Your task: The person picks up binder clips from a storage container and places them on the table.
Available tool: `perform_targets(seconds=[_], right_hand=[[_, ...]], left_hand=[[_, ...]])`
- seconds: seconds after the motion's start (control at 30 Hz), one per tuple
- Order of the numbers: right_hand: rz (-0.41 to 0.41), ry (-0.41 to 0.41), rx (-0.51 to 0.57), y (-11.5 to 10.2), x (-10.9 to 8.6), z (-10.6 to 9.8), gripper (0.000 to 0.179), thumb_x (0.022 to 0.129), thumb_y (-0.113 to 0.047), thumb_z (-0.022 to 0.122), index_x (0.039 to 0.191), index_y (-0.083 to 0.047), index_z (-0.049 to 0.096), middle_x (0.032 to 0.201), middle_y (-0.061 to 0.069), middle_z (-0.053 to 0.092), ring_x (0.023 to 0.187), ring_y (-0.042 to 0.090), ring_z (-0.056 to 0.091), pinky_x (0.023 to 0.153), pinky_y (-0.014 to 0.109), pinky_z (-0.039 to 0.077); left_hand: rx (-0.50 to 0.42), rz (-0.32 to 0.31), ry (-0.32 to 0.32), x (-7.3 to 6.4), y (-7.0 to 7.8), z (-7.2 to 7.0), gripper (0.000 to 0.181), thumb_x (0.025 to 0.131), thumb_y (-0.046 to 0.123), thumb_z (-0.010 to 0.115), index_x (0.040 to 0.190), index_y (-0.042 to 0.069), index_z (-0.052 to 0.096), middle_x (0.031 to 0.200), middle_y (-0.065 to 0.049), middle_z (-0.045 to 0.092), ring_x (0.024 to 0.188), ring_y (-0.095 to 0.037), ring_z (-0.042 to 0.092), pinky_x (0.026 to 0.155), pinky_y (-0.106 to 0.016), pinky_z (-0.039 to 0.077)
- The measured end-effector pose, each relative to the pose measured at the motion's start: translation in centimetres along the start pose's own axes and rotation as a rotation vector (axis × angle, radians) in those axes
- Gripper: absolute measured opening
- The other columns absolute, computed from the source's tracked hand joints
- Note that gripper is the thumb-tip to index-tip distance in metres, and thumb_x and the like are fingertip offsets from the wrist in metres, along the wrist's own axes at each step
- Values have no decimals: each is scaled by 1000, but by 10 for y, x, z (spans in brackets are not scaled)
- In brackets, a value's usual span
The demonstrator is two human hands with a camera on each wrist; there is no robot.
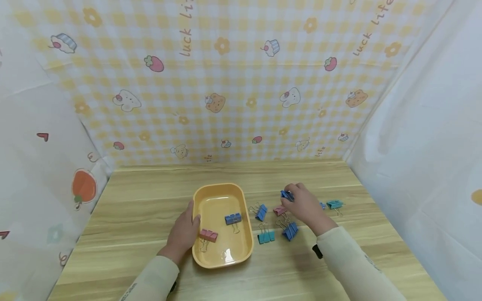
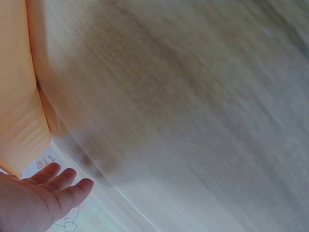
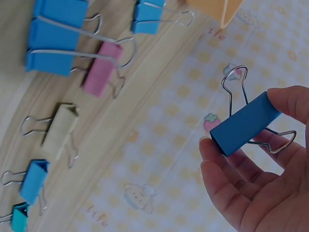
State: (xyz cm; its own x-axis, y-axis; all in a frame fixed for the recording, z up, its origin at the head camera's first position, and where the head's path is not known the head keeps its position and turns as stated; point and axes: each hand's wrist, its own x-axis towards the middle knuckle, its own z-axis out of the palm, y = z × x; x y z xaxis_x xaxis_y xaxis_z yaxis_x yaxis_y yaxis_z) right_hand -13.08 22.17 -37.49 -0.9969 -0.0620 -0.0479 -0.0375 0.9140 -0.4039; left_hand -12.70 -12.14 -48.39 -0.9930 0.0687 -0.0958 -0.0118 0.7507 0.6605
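My left hand (image 1: 182, 230) holds the left rim of the yellow tray (image 1: 222, 262), thumb over the edge, other fingers outside. In the left wrist view those fingers (image 2: 72, 194) stretch past the tray's outer wall (image 2: 21, 106). Inside the tray lie a pink binder clip (image 1: 208, 235) and a blue one (image 1: 233, 218). My right hand (image 1: 305, 207) pinches another blue binder clip (image 3: 246, 124) by its ends between thumb and fingers, raised off the table; both its wire handles stick out.
Right of the tray lie a blue clip (image 1: 261, 212), a teal clip (image 1: 266, 237), a large blue clip (image 1: 290, 231) and a pink clip (image 1: 279, 210). Farther right is another teal clip (image 1: 334, 204). A pale yellow clip (image 3: 60, 129) shows in the right wrist view. Cloth walls (image 1: 226, 83) enclose the table.
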Motion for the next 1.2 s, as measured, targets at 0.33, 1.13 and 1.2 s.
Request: perform_targets(seconds=[0.33,1.13,1.2], right_hand=[[33,1,-29,18,-7,0,40,93,-29,62,125,-5,58,123,23,53,74,24,58,61,41,50],[36,11,-63,50,-22,9,35,89,-22,66,116,-1,61,115,24,57,83,28,59,74,49,53],[36,10,-67,52,-24,9,34,89,-21,66,115,-1,62,115,24,56,83,29,58,73,48,53]], left_hand=[[5,-15,-11,2,0,1,63,103,26,38,154,1,11,147,-32,34,133,-49,35,108,-60,30],[-12,-17,-13,0,2,1,62,103,25,37,154,1,10,150,-30,31,135,-48,32,110,-59,27],[-13,-15,-12,1,2,1,62,103,25,36,154,1,10,150,-30,31,136,-48,32,110,-59,27]])
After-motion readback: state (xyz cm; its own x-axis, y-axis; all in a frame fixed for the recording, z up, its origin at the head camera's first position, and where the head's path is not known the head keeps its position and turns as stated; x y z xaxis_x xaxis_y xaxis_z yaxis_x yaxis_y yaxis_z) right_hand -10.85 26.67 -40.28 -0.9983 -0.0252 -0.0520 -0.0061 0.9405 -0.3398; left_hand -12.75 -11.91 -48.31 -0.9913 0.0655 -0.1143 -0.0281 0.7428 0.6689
